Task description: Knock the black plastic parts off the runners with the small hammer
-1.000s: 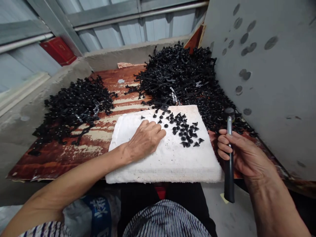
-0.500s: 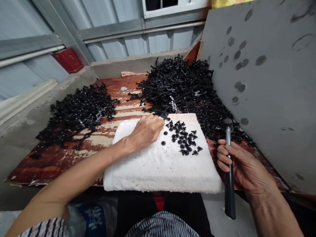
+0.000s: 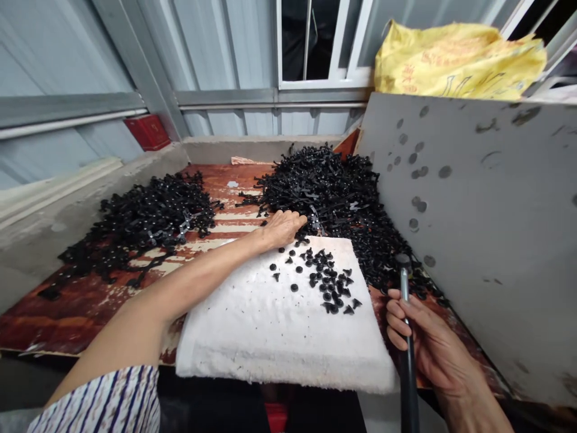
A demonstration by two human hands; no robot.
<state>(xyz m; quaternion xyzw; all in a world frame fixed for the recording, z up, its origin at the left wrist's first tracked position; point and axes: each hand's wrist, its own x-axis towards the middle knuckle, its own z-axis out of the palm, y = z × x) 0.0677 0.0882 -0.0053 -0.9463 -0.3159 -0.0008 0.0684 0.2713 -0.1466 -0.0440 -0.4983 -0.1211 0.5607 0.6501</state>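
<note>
My left hand (image 3: 285, 230) reaches over the far edge of a folded white towel (image 3: 279, 337), beside a big heap of black linked plastic-looking strips (image 3: 320, 180). Its fingers are curled together; whatever is in them is hidden. Several small black round pieces with pointed stems (image 3: 331, 282) lie scattered on the towel, a few of them just below that hand. My right hand (image 3: 428, 337) is wrapped round a hammer (image 3: 408, 373) with a black handle, a shiny metal neck and a dark head pointing up, held upright to the right of the towel.
A smaller pile of similar black strips (image 3: 153, 216) lies at left on the worn red-brown board (image 3: 85, 313). A grey spotted panel (image 3: 487, 240) stands at right, with a yellow bag (image 3: 460, 60) behind it. A red box (image 3: 147, 132) sits in the far left corner.
My left hand has moved away from me toward the large heap. A few more black pieces show on the towel below it. The view has tilted up; the right hand still holds the hammer.
</note>
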